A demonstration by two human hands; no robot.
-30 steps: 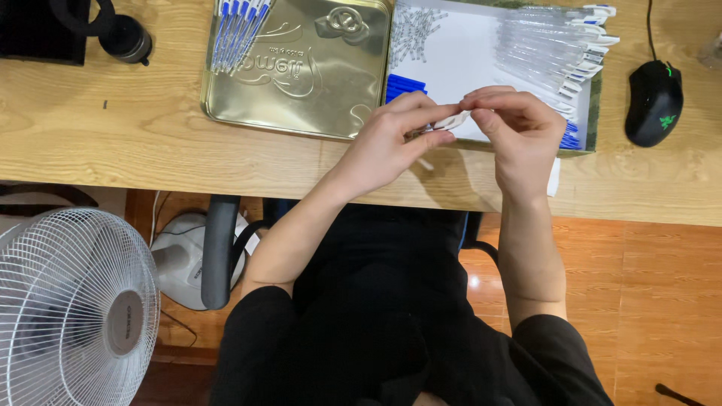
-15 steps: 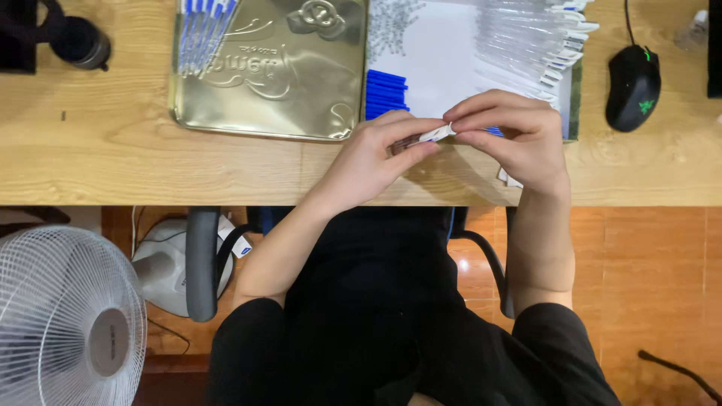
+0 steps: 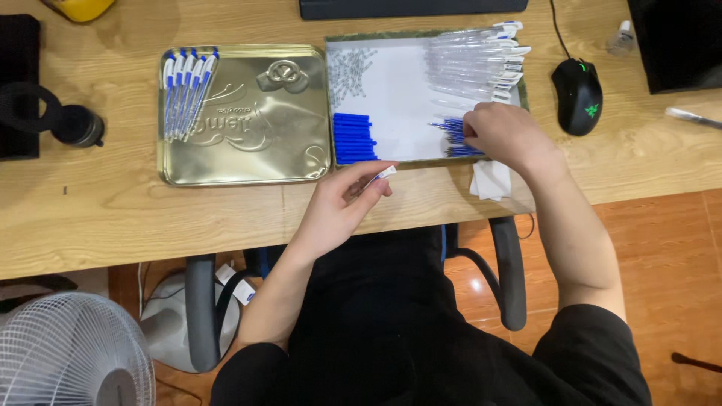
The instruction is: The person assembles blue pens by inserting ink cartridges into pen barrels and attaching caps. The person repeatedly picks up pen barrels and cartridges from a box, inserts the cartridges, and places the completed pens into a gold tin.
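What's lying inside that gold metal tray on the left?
Several assembled blue-and-white pens lie side by side in the gold tray's left corner. The rest shows only its embossed bottom; nothing covers it.

A black computer mouse (image 3: pixel 577 96), a white fan (image 3: pixel 71 353) and a black lens-like cylinder (image 3: pixel 77 125) surround the work.

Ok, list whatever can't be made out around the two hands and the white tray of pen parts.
Head view:
- Right hand: fingertips buried in the pile of blue pen parts; what they pinch is hidden.
- Left hand: holds a clear pen barrel, mostly covered by the fingers.
- Small grey bits in the white tray: too small to tell their kind.
- Black keyboard: cut off by the top edge.
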